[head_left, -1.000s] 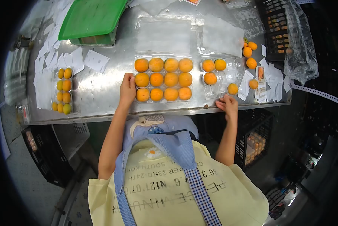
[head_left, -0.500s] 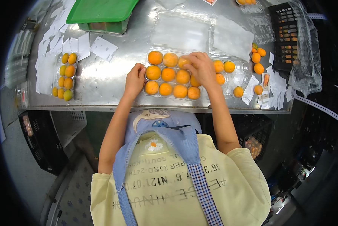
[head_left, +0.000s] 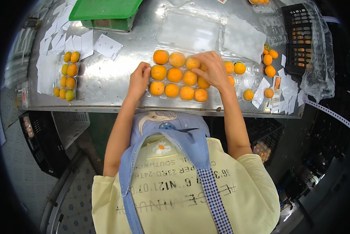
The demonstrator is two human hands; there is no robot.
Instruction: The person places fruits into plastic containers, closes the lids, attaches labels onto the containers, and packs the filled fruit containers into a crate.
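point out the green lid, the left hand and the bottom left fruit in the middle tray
Green lid [head_left: 105,9]: head view, middle of its visible top.
Left hand [head_left: 138,81]: head view, back of the hand.
Bottom left fruit [head_left: 156,88]: head view, middle of its upper face.

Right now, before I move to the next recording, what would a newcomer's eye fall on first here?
Probably the rows of orange fruit at the middle of the metal table, with the left hand at their left edge and the right hand over their right end. Next, the bright green lid at the upper left.
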